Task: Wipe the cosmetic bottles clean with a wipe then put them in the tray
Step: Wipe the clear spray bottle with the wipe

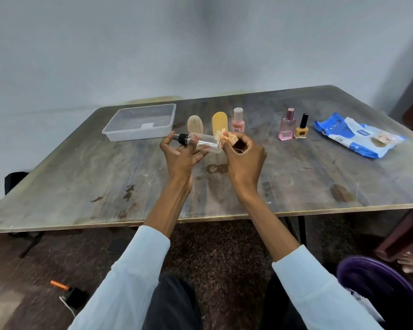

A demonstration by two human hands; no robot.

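Mid-frame, the left hand [181, 153] pinches a see-through round bottle [206, 142]; the right hand [244, 154] squeezes a crumpled soft wipe [227, 136] against its end.

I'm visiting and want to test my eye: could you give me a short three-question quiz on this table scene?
1. True or false: the clear rectangular plastic tray already holds bottles.
2. Which hand pinches the crumpled peach wipe: A left hand, B right hand?
3. Fill in: the clear spray bottle with the black nozzle is held ___ (upright or sideways).

Key: 1 false; 2 B; 3 sideways.
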